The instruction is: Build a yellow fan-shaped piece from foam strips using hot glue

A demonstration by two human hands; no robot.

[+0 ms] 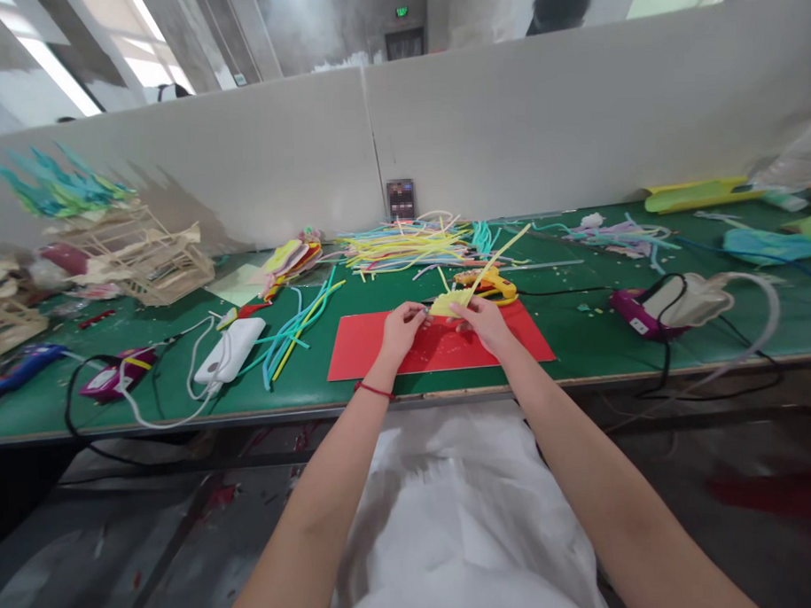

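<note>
Above a red board (360,345), both hands meet at a pale yellow craft piece (451,301) with a ruffled-looking edge. A long thin yellow strip (506,250) rises from it to the upper right. My left hand (404,326) pinches at its left end, with the fingertips closed. My right hand (480,319) grips the right side, by the base of the strip. How the strip joins the piece is hidden by the fingers. Just behind my right hand lies a yellow-orange glue gun (501,285).
Behind the hands lies a pile of coloured strips (410,249). Blue and yellow strips (300,321), a white power strip (231,350) and a purple device (119,374) are on the left. Another purple device (635,314) with cables sits right. A grey partition (241,159) closes the back.
</note>
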